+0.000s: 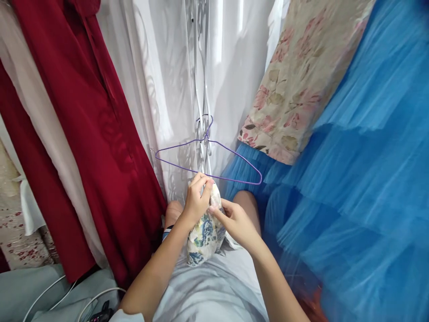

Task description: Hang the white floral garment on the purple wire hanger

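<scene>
A bunched piece of white floral cloth [203, 237], printed in blue, green and yellow, hangs down over my lap. My left hand [197, 197] grips its upper end, thumb against the curled fingers, just below the lower bar of a purple wire hanger [182, 167]. On the right edge of the cloth, a little lower, my right hand [234, 219] pinches the fabric between thumb and fingers. The hanger hangs by its hook from a white hooked strip [200, 85]. Folds hide what kind of item the cloth is.
Long red garments [110, 161] hang on the left, and a white curtain [167, 67] is behind the hanger. On the right are a floral beige garment [288, 98] and a blue tiered tulle dress [362, 179]. White cables [100, 295] lie at lower left.
</scene>
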Available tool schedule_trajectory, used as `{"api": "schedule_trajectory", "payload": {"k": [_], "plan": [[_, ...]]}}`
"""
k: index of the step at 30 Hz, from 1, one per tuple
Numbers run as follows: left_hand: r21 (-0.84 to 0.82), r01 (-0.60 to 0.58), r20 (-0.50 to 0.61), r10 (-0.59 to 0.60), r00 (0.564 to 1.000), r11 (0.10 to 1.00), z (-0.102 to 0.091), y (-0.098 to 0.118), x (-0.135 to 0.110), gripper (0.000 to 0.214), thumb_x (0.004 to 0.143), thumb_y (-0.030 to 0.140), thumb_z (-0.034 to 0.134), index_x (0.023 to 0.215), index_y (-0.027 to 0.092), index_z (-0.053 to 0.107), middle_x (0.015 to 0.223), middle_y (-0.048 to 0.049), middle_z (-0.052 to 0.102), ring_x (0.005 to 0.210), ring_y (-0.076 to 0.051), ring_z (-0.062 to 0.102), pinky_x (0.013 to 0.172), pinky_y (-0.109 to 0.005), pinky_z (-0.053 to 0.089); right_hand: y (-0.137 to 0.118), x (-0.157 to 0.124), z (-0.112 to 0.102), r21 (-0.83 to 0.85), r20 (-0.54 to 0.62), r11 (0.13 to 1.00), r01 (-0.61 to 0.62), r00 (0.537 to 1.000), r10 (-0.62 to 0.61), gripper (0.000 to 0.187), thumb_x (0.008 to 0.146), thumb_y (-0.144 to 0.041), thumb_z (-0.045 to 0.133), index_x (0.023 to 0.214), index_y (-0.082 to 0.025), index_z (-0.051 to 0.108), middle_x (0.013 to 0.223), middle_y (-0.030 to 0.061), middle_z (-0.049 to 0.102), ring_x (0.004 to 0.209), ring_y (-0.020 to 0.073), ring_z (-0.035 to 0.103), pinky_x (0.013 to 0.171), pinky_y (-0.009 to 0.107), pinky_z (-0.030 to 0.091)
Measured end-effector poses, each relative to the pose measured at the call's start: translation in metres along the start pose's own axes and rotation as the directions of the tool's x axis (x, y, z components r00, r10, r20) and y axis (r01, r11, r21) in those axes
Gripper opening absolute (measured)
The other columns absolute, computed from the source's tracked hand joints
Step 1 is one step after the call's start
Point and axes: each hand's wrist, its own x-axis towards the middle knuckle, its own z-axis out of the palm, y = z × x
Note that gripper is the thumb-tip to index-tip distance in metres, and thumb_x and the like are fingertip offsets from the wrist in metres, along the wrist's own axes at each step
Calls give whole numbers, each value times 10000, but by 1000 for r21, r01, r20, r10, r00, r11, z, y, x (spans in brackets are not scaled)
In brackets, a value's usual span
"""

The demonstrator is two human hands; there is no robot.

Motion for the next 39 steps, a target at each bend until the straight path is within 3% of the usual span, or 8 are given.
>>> {"api": "schedule_trajectory", "payload": {"k": [7, 15, 19, 23, 30, 32, 36, 39], "plan": [[-286, 149, 215, -88, 973, 946, -21, 39, -3, 270, 991, 384, 448, 846, 179, 549, 780, -8, 495, 719, -126, 475, 668, -257, 393, -17, 4, -5, 63, -87, 989, 132, 988, -126, 239, 926, -403, 574, 889, -186, 666, 774, 15, 577, 710, 164, 501, 628, 261, 391], [-230, 344, 648, -121, 752, 910, -30, 32, -19, 344, 814, 435, 699, 1021, 215, 535, 773, 25, 587, 636, -107, 501, 565, -215, 346, -29, -6, -59, 218, -326, 962, 164, 941, -86, 191, 856, -415, 659, 902, -229, 668, 727, 13, 610, 601, 163, 535, 550, 262, 403], [46, 102, 574, -110, 811, 994, -23, 4, -32, 274, 839, 439, 654, 735, 191, 597, 648, 20, 544, 646, -141, 496, 600, -252, 362, -30, 19, -112, 111, -563, 968, 225, 817, -125, 197, 787, -397, 708, 878, -223, 693, 704, 11, 627, 578, 146, 541, 538, 250, 406], [169, -3, 422, -70, 904, 986, -32, -3, -23, 259, 859, 422, 633, 716, 208, 599, 658, 4, 562, 714, -173, 528, 668, -273, 402, -24, 91, -141, 115, -537, 975, 190, 838, -100, 130, 722, -313, 712, 774, -203, 665, 652, -31, 594, 561, 119, 502, 507, 215, 389], [68, 135, 176, -145, 974, 988, -63, 20, 14, 331, 909, 472, 547, 761, 180, 598, 684, 8, 526, 644, -135, 474, 561, -239, 364, -34, 165, -107, 292, 42, 904, -313, 948, 315, 95, 763, -241, 651, 756, -147, 660, 547, 17, 624, 480, 171, 550, 485, 291, 456], [51, 172, 188, -179, 966, 984, -76, 5, 21, 326, 892, 476, 569, 786, 172, 621, 716, 5, 556, 661, -137, 495, 565, -230, 369, -43, 162, -102, 271, 140, 880, -390, 921, 365, 101, 764, -231, 665, 750, -131, 662, 548, 43, 639, 466, 185, 564, 477, 312, 476], [173, 164, 453, -227, 862, 971, -122, -55, 27, 272, 849, 439, 611, 821, 177, 681, 775, -5, 628, 721, -166, 560, 643, -242, 417, -53, 155, -107, 315, -114, 902, -295, 932, 344, 20, 767, -153, 660, 775, -135, 661, 570, 62, 670, 524, 235, 646, 540, 362, 546], [389, 76, 551, -299, 779, 918, -161, -102, 31, 243, 849, 390, 568, 760, 197, 685, 747, -20, 644, 747, -201, 586, 708, -276, 435, -55, 157, -107, 341, -85, 877, -338, 918, 387, 37, 768, -109, 636, 782, -134, 660, 570, 73, 677, 546, 261, 670, 560, 390, 557]]}}
